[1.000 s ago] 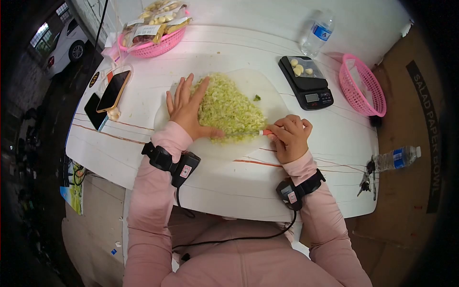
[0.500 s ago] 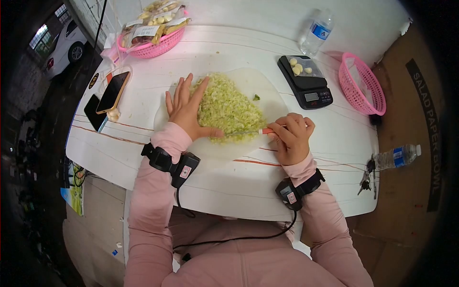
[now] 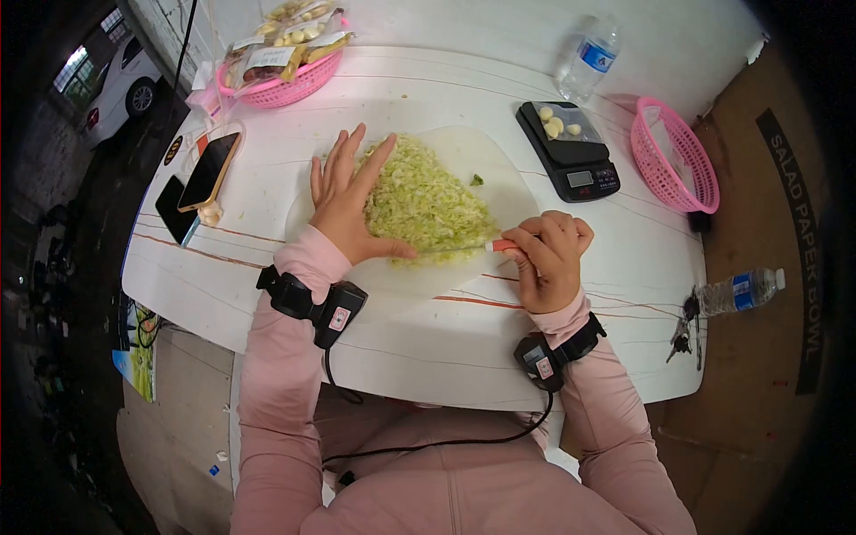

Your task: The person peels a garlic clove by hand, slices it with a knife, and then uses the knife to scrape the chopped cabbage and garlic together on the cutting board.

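Note:
A pile of finely chopped pale green vegetable, like cabbage [image 3: 426, 198], lies on a translucent white cutting board [image 3: 506, 183]. Along its left side rests my left hand [image 3: 349, 207], fingers spread, thumb stretched along the near edge and close to the blade. My right hand [image 3: 549, 259] is closed around the orange-red handle of a knife [image 3: 502, 245]. The thin blade lies at the near edge of the pile, pointing left, partly hidden among the pieces. One dark green scrap [image 3: 477, 180] sits apart on the board.
Behind stand a pink basket of packaged food [image 3: 290, 89] and a water bottle [image 3: 590, 61]. To the right are a black scale [image 3: 571, 156] with bagged garlic cloves, another pink basket [image 3: 675, 156], a lying bottle [image 3: 740, 292] and keys [image 3: 682, 339]. Two phones [image 3: 210, 172] lie left.
The knife and my right hand have shifted slightly to the right. My left hand has tilted a little, its fingers still spread beside the pile.

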`<state>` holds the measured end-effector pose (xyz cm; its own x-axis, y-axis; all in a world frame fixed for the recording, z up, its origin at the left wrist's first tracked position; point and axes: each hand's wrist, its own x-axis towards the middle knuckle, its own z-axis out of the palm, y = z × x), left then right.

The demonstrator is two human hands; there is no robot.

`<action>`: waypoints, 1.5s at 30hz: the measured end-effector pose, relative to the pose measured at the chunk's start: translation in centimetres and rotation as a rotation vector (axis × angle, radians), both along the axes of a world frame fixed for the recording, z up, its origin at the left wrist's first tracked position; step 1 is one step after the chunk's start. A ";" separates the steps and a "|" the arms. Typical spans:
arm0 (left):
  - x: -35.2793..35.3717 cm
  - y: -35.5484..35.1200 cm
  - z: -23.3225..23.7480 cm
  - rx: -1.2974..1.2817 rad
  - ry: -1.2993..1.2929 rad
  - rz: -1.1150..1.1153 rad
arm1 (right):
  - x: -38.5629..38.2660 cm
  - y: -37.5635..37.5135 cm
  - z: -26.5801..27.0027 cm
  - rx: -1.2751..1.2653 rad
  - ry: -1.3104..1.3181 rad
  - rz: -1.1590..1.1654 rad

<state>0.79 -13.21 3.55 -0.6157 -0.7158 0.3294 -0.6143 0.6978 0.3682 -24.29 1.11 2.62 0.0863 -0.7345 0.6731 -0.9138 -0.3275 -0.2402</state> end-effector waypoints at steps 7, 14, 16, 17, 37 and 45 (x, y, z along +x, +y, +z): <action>0.0 -0.3 -0.9 0.050 -0.049 0.038 | -0.5 -0.8 -2.4 0.131 -0.050 0.030; -0.1 -0.1 -0.7 0.085 -0.105 0.065 | -0.2 -0.7 -1.1 0.026 0.001 0.062; -0.1 -0.1 -0.8 0.079 -0.094 0.068 | -0.6 -0.8 -2.3 0.080 -0.014 0.061; -0.1 -0.1 -0.8 0.073 -0.086 0.070 | -0.7 -0.8 -2.7 0.134 -0.030 0.059; -0.1 -0.1 -0.8 0.083 -0.074 0.076 | -0.4 -0.6 -1.8 0.106 -0.006 0.042; -0.1 -0.2 -0.9 0.077 -0.062 0.065 | -0.2 -0.6 -1.1 0.036 0.027 0.035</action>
